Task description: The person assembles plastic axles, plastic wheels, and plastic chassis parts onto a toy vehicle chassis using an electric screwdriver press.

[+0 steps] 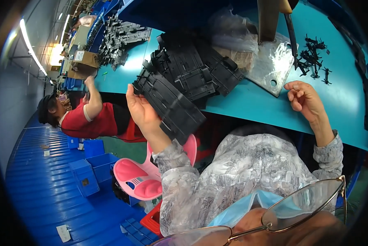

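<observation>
My left hand (142, 108) grips the edge of a flat black plastic part (173, 104) with ribs and slots, its lower end sticking out over the table's near edge. Beyond it lies a stack of similar black plastic parts (188, 67). At the right, my right hand (305, 98) hovers by the corner of a metal plate (268, 67), its fingers curled; whether a small thing sits between thumb and forefinger I cannot make out. Past that hand, small black plastic clips (311, 55) lie scattered on the teal table (340, 106).
A metal post (269, 20) and a dark-tipped tool (290, 39) stand over the plate, beside clear plastic wrap (233, 33). More black parts (124, 37) are heaped at the far left, near a co-worker in red (96, 119). A pink chair (141, 180) and blue crates (93, 168) stand left of me.
</observation>
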Motion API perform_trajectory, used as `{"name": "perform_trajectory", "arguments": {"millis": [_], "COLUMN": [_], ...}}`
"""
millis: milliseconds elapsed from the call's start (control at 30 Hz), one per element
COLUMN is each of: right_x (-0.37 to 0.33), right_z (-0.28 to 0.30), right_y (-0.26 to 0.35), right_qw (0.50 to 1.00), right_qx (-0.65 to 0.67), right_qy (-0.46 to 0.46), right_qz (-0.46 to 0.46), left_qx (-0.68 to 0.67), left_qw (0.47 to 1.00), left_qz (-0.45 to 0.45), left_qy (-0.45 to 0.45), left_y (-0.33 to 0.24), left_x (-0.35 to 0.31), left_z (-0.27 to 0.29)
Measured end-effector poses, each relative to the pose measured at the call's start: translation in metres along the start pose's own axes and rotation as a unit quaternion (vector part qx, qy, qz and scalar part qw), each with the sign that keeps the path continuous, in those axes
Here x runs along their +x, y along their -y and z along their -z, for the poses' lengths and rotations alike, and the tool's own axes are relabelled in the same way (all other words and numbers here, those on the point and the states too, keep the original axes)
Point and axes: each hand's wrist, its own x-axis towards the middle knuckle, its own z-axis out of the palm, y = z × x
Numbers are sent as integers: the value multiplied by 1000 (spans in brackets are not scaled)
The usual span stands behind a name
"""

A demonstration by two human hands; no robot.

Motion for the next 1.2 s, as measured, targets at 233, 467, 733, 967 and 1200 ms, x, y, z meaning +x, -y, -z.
{"name": "perform_trajectory", "arguments": {"millis": [233, 467, 733, 967, 1200], "right_x": [1, -4, -28, -26, -14], "right_z": [5, 14, 22, 83, 121], "right_y": [-1, -5, 20, 48, 36], "right_qw": [1000, 999, 990, 760, 739], "right_qx": [9, 53, -69, -440, -508], "right_qy": [-19, -6, -86, -366, -348], "right_qz": [-3, 14, 84, 309, 272], "left_qx": [174, 421, 448, 411, 423], "left_qw": [983, 903, 888, 910, 894], "left_qz": [12, -56, -89, -47, -141], "left_qy": [-58, -65, 43, 23, -31], "left_y": [9, 49, 36, 39, 68], "left_x": [98, 120, 144, 148, 158], "left_z": [5, -42, 14, 16, 35]}}
